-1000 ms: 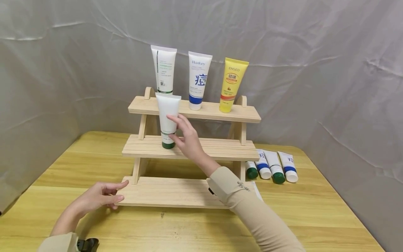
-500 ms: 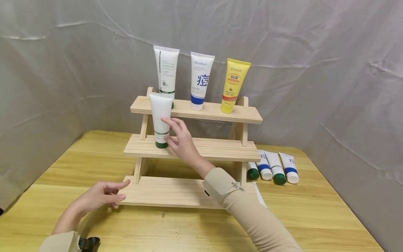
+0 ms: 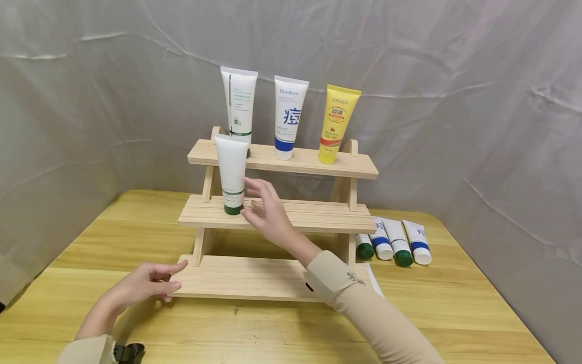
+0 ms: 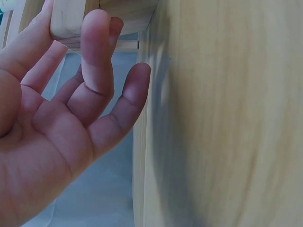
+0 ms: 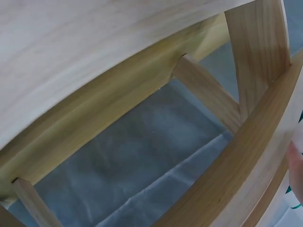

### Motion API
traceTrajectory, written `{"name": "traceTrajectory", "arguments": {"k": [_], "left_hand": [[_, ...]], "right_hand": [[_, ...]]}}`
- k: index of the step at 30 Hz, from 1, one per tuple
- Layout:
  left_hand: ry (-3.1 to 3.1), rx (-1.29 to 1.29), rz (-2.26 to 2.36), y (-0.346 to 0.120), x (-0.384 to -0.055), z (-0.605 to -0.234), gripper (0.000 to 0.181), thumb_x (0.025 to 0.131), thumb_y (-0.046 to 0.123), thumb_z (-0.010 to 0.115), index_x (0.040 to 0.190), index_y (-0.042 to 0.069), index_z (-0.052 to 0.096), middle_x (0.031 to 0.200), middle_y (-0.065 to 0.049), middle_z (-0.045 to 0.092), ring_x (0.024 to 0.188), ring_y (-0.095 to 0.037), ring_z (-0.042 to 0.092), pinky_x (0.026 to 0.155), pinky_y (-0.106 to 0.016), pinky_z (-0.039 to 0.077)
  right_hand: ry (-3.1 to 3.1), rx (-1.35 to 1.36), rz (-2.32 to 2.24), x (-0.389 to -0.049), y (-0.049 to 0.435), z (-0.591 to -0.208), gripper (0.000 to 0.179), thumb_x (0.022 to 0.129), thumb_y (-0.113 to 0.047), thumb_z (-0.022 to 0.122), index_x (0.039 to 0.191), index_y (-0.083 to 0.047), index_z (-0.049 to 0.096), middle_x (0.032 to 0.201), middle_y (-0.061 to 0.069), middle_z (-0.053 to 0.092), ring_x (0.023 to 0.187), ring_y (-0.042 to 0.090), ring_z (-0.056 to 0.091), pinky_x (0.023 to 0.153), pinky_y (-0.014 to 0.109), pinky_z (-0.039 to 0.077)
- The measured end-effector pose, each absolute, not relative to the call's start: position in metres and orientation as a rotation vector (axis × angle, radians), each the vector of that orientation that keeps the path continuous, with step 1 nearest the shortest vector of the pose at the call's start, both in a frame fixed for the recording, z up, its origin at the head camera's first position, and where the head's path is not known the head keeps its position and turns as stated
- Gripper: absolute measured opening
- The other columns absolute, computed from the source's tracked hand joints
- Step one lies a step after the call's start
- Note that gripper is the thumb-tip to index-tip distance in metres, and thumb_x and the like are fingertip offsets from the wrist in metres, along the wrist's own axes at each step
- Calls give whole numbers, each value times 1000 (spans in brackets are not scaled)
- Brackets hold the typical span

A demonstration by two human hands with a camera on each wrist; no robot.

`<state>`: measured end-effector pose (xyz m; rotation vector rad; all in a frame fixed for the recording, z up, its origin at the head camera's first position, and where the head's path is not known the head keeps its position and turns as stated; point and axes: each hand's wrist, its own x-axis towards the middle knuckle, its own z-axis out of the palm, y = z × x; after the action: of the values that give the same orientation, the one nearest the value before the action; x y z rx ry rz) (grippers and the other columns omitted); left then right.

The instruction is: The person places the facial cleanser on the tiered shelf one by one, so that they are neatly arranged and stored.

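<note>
A white tube with a green cap [image 3: 232,167] stands upright on its cap at the left of the middle shelf [image 3: 313,212]. My right hand [image 3: 269,210] is just to its right, fingers loosely spread beside the tube and no longer around it; whether a fingertip still touches is hard to tell. In the right wrist view only a bit of that hand [image 5: 296,172] shows at the right edge. My left hand [image 3: 147,282] holds the left end of the bottom shelf [image 3: 245,278] between thumb and fingers; the left wrist view shows the shelf's corner [image 4: 68,21] there.
On the top shelf [image 3: 309,162] stand a white tube with green print [image 3: 241,103], a white-and-blue tube [image 3: 290,114] and a yellow tube [image 3: 338,121]. Several tubes [image 3: 397,242] lie on the table right of the stand. Grey cloth [image 3: 454,101] hangs behind.
The white tube has shifted left along the middle shelf and now stands there. My right fingers have loosened and drawn back to the right. The left hand stays on the bottom shelf.
</note>
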<state>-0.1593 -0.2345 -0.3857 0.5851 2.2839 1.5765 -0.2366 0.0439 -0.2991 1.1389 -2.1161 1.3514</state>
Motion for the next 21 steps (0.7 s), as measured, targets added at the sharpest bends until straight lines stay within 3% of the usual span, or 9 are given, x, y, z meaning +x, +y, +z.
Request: {"name": "traceTrajectory", "arguments": {"k": [6, 12, 21], "left_hand": [[2296, 582, 1567, -235, -159, -387, 54, 87, 11, 58, 128, -14, 31, 69, -5, 47, 61, -18, 57, 61, -30, 49], [2295, 585, 1569, -235, -159, -387, 54, 88, 11, 57, 128, -14, 31, 70, -6, 49, 61, -18, 58, 60, -31, 50], [2294, 590, 1559, -234, -159, -386, 55, 88, 11, 57, 128, -14, 30, 70, -5, 51, 61, -18, 58, 61, -31, 50]], "right_hand": [[-2071, 1139, 1418, -224, 55, -295, 50, 78, 8, 63, 122, 11, 41, 120, 25, 44, 109, 36, 45, 86, 48, 41], [-2004, 1211, 1387, -200, 68, -280, 36, 74, 14, 63, 107, 15, 49, 108, 28, 51, 103, 36, 49, 86, 47, 41], [-1945, 1229, 1501, -203, 90, -298, 22, 75, 17, 61, 96, 15, 55, 96, 29, 56, 93, 37, 54, 81, 49, 43]]}}
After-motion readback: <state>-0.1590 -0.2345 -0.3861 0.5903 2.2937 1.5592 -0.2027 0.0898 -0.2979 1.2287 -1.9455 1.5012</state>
